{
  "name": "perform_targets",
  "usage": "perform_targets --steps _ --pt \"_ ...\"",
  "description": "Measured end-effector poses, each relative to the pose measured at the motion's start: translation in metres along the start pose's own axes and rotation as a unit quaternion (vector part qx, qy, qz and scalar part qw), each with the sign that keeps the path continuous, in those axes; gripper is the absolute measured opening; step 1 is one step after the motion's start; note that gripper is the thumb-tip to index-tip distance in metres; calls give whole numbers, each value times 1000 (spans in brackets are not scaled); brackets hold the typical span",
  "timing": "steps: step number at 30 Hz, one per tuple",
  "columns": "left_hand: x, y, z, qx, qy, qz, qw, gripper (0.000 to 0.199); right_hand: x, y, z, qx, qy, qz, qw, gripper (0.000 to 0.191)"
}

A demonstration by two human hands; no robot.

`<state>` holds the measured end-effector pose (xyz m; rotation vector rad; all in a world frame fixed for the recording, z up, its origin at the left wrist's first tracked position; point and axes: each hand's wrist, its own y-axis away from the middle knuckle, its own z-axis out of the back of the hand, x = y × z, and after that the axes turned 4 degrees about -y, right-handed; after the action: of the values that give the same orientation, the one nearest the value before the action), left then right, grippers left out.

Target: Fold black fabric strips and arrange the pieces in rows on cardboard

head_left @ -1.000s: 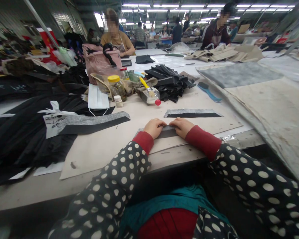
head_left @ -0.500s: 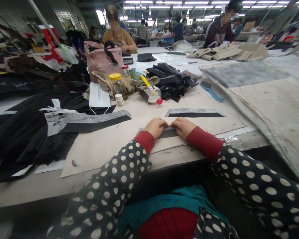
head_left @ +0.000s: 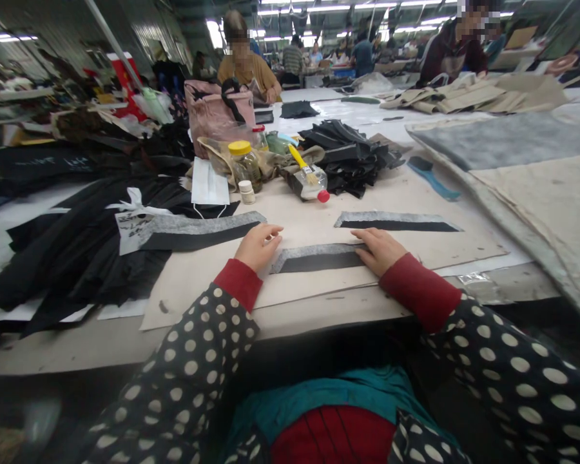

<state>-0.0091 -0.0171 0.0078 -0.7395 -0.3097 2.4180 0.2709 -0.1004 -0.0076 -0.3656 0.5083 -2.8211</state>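
Observation:
A black fabric strip with a grey upper band (head_left: 319,259) lies flat on the pale board in front of me. My right hand (head_left: 379,250) rests over its right end, fingers apart and holding nothing I can see. Off the strip's left end is my left hand (head_left: 260,246), its fingers apart with nothing between them. That hand is close to the tip of a second such strip (head_left: 193,233), which lies by the black cloth on the left. Beyond my right hand a third strip (head_left: 399,223) lies flat.
A yellow-lidded jar (head_left: 244,166), a small white bottle (head_left: 246,192) and a yellow-handled brush (head_left: 303,164) stand or lie past the strips. Behind them are a black fabric pile (head_left: 350,158) and a pink bag (head_left: 217,116). Thick layered cloth (head_left: 536,180) covers the right side. Co-workers stand across the table.
My hands were together at the middle of the near strip; now they are apart. The left has moved left off the strip, the right toward its right end. The view has shifted slightly.

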Motion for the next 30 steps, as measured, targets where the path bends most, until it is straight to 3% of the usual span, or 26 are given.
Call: perform_targets --steps 5,12,19,24,30 --pt "2 12 6 0 0 -1 1000 23 9 4 6 -20 -14 39 999 33" --pt "-8 15 9 6 -22 -31 999 21 35 14 6 12 -43 86 995 29" --pt "-9 16 13 -14 -24 -47 999 19 40 12 5 21 -15 139 990 30" --pt "-24 20 3 28 -27 -118 992 19 39 8 5 29 11 150 988 30" --pt "-51 23 -16 105 -65 -195 973 25 39 4 8 88 63 172 979 29"
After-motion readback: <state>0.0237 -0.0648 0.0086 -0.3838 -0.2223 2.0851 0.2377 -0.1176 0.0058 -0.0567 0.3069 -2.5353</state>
